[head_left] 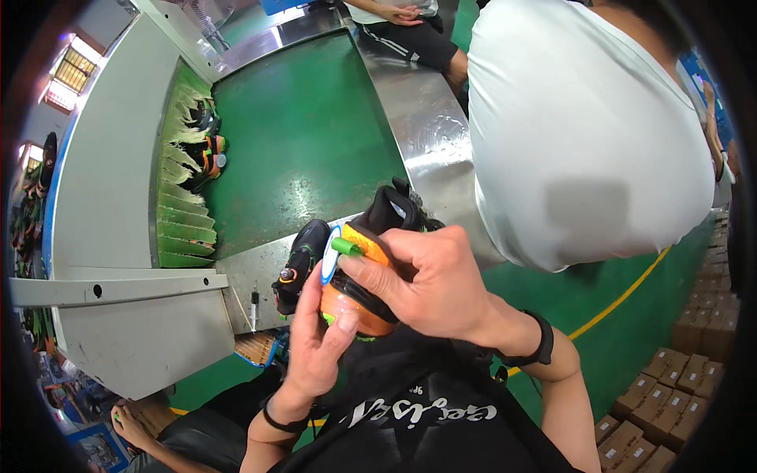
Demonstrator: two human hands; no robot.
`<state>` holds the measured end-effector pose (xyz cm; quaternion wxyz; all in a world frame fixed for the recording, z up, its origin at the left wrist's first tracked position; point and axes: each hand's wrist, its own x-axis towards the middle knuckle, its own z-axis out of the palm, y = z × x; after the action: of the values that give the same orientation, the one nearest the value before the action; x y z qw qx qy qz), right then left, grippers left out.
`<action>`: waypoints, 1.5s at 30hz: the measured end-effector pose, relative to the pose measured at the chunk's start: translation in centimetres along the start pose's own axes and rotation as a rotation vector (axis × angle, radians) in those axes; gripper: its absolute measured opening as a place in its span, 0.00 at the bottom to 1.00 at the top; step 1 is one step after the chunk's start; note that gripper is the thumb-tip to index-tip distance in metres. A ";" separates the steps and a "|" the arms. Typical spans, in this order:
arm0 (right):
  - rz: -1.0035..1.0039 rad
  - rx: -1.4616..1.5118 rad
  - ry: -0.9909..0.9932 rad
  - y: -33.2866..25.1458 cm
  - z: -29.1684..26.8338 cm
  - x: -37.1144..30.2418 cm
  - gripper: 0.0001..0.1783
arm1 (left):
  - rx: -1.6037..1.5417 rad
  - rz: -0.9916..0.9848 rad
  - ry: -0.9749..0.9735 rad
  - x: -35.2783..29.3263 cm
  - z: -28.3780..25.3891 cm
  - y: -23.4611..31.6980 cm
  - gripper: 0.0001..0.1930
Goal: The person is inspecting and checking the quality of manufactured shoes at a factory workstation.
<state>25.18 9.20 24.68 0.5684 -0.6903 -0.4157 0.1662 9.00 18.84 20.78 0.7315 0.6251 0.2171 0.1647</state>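
In front of me is a black and orange sneaker, lifted over the near ledge and held in both hands. My left hand is closed around its lower side, thumb on the orange part. From the right, my right hand grips the upper end, with the thumb beside a green pull tab. Next to that tab is a white oval piece with a blue rim. The right fingertips are partly hidden behind the shoe. Another black shoe stands on the metal ledge just left of my hands.
A green conveyor belt runs ahead, flanked by metal edging. Shoes show through the green strip curtain of a white machine. A person in a white shirt is close on the right. Cardboard boxes are stacked lower right.
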 end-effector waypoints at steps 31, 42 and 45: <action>-0.467 -0.087 -0.366 0.2 5.8 -2.0 0.13 | 0.077 0.101 -0.183 -1.2 -3.0 -0.2 0.42; 0.742 -0.592 -0.024 13.9 4.0 -8.6 0.58 | -0.024 -0.175 0.172 -6.4 -9.7 -6.5 0.39; 0.545 -0.775 -0.077 19.3 4.7 -10.1 0.57 | 0.016 -0.220 0.180 -8.2 -7.1 -6.6 0.38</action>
<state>23.28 4.41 3.02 0.1887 -0.9288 -0.2715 0.1673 -1.89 19.51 14.27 0.7179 0.5858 0.3503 0.1370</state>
